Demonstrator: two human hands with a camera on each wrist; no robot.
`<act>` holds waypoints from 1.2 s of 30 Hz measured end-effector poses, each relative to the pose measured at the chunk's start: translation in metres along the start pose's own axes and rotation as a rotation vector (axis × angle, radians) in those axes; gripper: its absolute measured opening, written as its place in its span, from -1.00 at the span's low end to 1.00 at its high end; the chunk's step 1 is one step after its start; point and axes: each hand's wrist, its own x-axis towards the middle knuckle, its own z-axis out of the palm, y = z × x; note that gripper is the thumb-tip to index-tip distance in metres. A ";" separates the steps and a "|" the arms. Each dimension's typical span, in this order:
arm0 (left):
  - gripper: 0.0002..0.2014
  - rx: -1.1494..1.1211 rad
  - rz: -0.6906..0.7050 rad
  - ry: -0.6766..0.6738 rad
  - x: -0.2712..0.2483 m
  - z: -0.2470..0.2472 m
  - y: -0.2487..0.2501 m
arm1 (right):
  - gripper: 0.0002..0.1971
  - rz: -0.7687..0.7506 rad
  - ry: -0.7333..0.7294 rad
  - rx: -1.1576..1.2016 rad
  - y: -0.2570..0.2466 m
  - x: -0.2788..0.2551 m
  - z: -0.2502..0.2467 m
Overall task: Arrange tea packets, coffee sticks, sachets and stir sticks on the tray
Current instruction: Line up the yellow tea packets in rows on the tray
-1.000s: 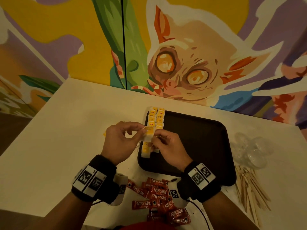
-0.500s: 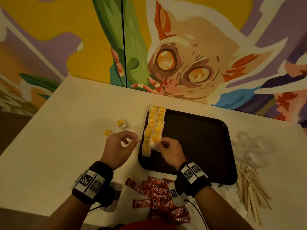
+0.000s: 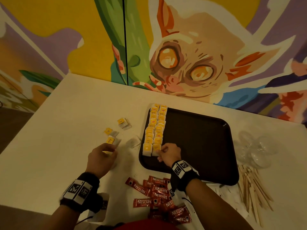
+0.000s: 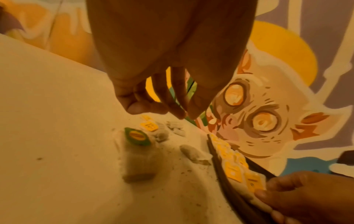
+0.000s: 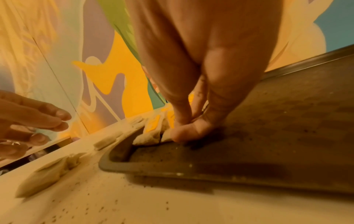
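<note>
Head view, whole layout: your dark tray point(image 3: 199, 143) sits on the white table point(image 3: 49, 146), with tea packets point(image 3: 155, 130) in two overlapping rows along its left edge. Loose tea packets point(image 3: 116, 131) lie on the table left of the tray, red coffee sticks point(image 3: 157, 195) are heaped at the near edge, wooden stir sticks point(image 3: 252, 188) lie right of the tray, and clear plastic cups point(image 3: 255, 150) rest beyond them.

Left wrist view only: a tea bag with a green-rimmed tag point(image 4: 137, 136) lies below your palm, with dark crumbs scattered on the table around it.

Right wrist view only: crumbs also speckle the tray floor, and your fingertips point(image 5: 184, 133) press the nearest packet point(image 5: 151, 136) of the right row down onto it.

Left hand point(image 3: 101, 159): it hovers over the table beside the loose packets, fingers loosely bent and apart. Something yellow shows at the fingers from above; whether you grip it cannot be told.

Right hand point(image 3: 167, 154): it is on the tray's near-left corner, fingers curled, pinching the end packet in place.
</note>
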 end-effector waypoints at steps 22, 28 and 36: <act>-0.65 0.314 -0.163 -0.134 0.015 0.015 -0.025 | -0.68 -0.737 -0.053 -0.894 -0.066 -0.003 0.050; -0.77 0.233 -0.100 -0.086 0.014 0.015 -0.032 | -0.71 -0.755 -0.040 -1.071 -0.068 -0.002 0.066; -0.93 0.076 -0.135 -0.022 0.015 0.010 -0.035 | -0.79 -0.752 -0.101 -0.963 -0.069 -0.002 0.070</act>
